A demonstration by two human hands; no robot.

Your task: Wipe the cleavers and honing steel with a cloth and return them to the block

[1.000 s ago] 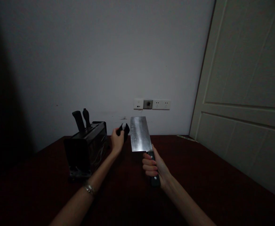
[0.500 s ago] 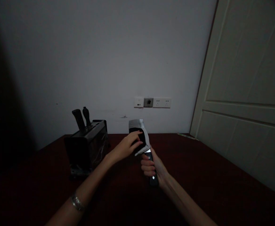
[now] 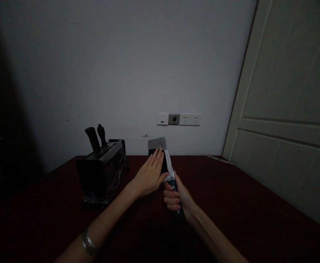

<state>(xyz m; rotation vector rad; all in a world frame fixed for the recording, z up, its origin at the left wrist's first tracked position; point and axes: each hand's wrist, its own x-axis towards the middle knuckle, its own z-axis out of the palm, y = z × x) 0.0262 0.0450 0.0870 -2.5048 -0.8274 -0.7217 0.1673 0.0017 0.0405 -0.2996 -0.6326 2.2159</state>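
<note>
My right hand (image 3: 178,197) is wrapped around the black riveted handle (image 3: 179,214) of a cleaver, which is tilted up above the table. The cleaver's broad grey blade (image 3: 157,142) shows at the top. Lower on the blade lies a black patch (image 3: 164,167), and a crumpled white cloth-like piece (image 3: 169,170) runs along its right side; I cannot tell whether the two are one cloth. My left hand (image 3: 150,174) lies flat over the black patch, fingers stretched out and thumb on the white piece. What is under the palm is hidden.
A dark knife block (image 3: 102,171) stands on the left of the dark red table (image 3: 217,204), with two black handles (image 3: 96,138) sticking up. Behind are a wall with sockets (image 3: 189,119) and, at right, a pale door (image 3: 283,109). A thin strip (image 3: 220,160) lies near the back right edge.
My left hand has gone from curled fingers at the blade to lying flat across it. More bare blade shows at the top. The right hand keeps its hold on the handle.
</note>
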